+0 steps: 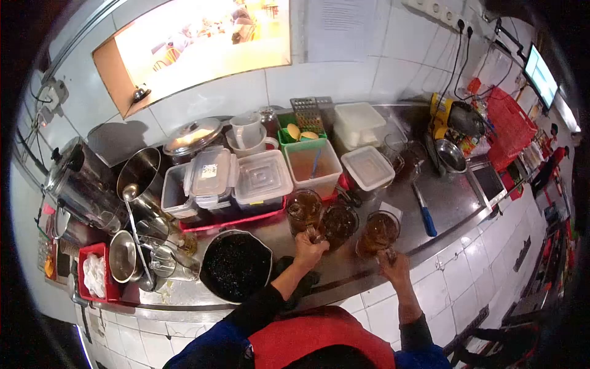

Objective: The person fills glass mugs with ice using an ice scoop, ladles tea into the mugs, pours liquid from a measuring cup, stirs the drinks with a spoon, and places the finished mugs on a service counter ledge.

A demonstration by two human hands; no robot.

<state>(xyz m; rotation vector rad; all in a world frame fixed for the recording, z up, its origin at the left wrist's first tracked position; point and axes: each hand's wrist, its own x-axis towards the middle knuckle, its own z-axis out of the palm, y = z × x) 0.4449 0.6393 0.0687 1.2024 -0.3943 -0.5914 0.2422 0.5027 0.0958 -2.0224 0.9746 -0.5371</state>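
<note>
My left hand point(308, 249) is closed around the handle of a glass mug of brown drink point(303, 210) at the counter's middle. To the right, my right hand point(394, 267) grips the handle of another glass mug point(378, 232), also filled with brown liquid and what look like ice pieces. Between these two stands a third glass mug point(340, 225) with a dark drink; whether my left fingers also touch it I cannot tell. A wide pot of dark, speckled contents point(236, 265) sits left of my left hand.
A knife with a blue handle point(428, 221) lies right of the mugs. Behind them stand a tub of brown liquid point(313, 165) and lidded plastic boxes point(263, 177). Metal pots point(140, 172) and a ladle point(130, 194) are at left; a metal bowl point(452, 155) is at right.
</note>
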